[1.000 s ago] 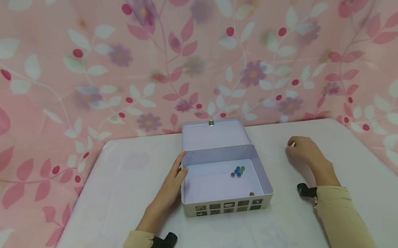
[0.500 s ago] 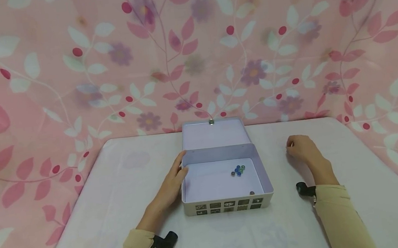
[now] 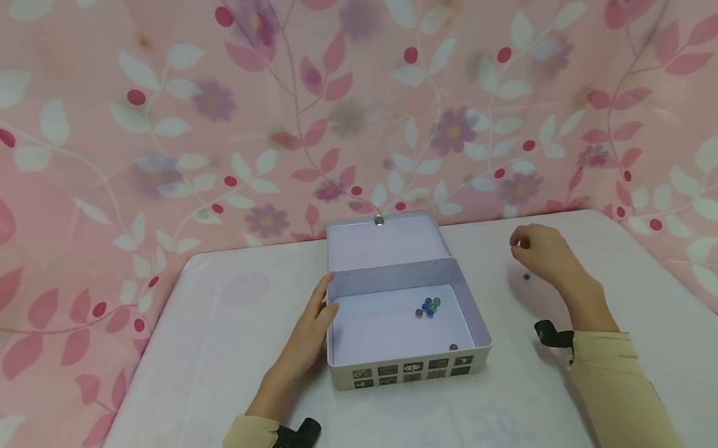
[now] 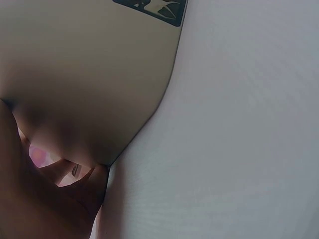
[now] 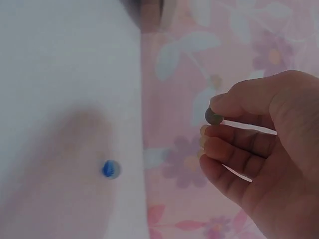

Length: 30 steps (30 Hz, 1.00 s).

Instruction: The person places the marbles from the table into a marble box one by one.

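Observation:
My left hand (image 3: 308,333) holds the left side of an open tin box (image 3: 412,370), finger and thumb tips at its rim. In the left wrist view, the fingers (image 4: 89,186) lie against the box's outer wall (image 4: 89,64). To the right of the box, my right hand (image 3: 549,258) is raised over the table. Between its thumb and fingers it pinches a dark greenish marble (image 5: 214,116). A blue marble (image 5: 110,169) lies on the tablecloth below that hand. Inside the box, several blue, green and brownish marbles (image 3: 429,307) cluster right of centre; one brown marble (image 3: 453,347) sits near the front wall.
The hinged lid (image 3: 387,241) is folded back behind the box, its clasp (image 3: 379,219) at the far edge. A white cloth covers the table (image 3: 241,296). Behind the table hangs a pink floral curtain (image 3: 346,107).
My right hand has lifted and moved slightly back, so the blue marble on the cloth has come into view. My left hand and the box have stayed in place.

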Each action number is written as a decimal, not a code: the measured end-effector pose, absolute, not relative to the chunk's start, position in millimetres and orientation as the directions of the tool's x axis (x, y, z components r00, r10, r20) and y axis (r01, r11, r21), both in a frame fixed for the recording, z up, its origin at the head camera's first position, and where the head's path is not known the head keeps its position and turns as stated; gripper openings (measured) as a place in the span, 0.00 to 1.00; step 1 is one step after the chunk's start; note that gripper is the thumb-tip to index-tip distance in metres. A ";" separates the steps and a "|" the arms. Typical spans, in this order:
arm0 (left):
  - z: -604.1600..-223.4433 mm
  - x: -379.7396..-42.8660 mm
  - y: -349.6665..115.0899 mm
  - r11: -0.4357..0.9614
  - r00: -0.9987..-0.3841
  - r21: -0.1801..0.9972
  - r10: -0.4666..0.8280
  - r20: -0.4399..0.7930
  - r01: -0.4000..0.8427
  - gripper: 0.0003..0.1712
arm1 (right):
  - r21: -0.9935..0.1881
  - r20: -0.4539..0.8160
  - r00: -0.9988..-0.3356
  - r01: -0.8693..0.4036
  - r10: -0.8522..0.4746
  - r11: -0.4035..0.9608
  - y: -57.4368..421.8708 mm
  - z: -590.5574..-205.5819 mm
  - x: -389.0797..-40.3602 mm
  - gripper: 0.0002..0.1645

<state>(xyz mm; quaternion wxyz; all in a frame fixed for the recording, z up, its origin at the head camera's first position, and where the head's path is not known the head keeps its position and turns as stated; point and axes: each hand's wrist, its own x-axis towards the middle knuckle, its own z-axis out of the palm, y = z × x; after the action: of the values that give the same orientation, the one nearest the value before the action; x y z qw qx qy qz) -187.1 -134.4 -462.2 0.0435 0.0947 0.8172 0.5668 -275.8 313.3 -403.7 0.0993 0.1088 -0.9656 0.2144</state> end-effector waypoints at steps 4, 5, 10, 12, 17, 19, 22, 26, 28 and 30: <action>-463.1 -187.9 -133.7 0.350 -0.978 0.928 0.197 0.062 0.130 0.33 | -0.398 0.275 -0.942 -0.293 -0.192 0.869 306.0 -390.8 -268.4 0.12; -462.9 -188.1 -133.6 0.351 -0.979 0.927 0.193 0.065 0.131 0.33 | -0.400 0.282 -0.938 -0.304 -0.200 0.864 303.7 -388.2 -266.7 0.11; -461.4 -187.8 -133.6 0.348 -0.978 0.927 0.196 0.077 0.143 0.33 | -0.405 0.340 -0.908 -0.375 -0.243 0.834 290.2 -377.8 -259.4 0.09; -461.1 -187.5 -133.8 0.345 -0.977 0.928 0.198 0.074 0.141 0.33 | -0.399 0.366 -0.893 -0.406 -0.263 0.822 283.9 -374.5 -257.2 0.08; -456.2 -186.4 -134.3 0.347 -0.977 0.930 0.209 0.051 0.123 0.33 | -0.386 0.390 -0.865 -0.465 -0.316 0.797 267.3 -368.5 -252.1 0.07; -445.2 -181.3 -132.9 0.348 -0.975 0.931 0.220 0.035 0.112 0.33 | -0.384 0.392 -0.857 -0.484 -0.336 0.786 260.6 -367.6 -250.3 0.06; -428.5 -172.9 -130.4 0.356 -0.972 0.929 0.236 0.017 0.103 0.34 | -0.392 0.381 -0.850 -0.504 -0.363 0.770 250.0 -367.4 -247.3 0.06; -431.5 -174.6 -130.9 0.356 -0.972 0.929 0.234 0.019 0.104 0.34 | -0.401 0.355 -0.844 -0.526 -0.402 0.750 234.4 -367.0 -240.5 0.07; -441.5 -179.7 -132.3 0.348 -0.974 0.932 0.224 0.024 0.103 0.34 | -0.398 0.346 -0.833 -0.548 -0.432 0.736 226.1 -366.6 -236.3 0.07; -451.9 -184.6 -133.7 0.344 -0.976 0.932 0.215 0.038 0.112 0.34 | -0.394 0.339 -0.823 -0.564 -0.456 0.726 218.2 -366.7 -232.3 0.07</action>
<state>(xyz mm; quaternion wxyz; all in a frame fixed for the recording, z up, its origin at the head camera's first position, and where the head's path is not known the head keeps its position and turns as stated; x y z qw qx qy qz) -184.6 -133.7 -451.9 0.0458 0.1001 0.8186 0.5638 -232.3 218.2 -366.7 0.1099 0.2766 -0.9223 0.2464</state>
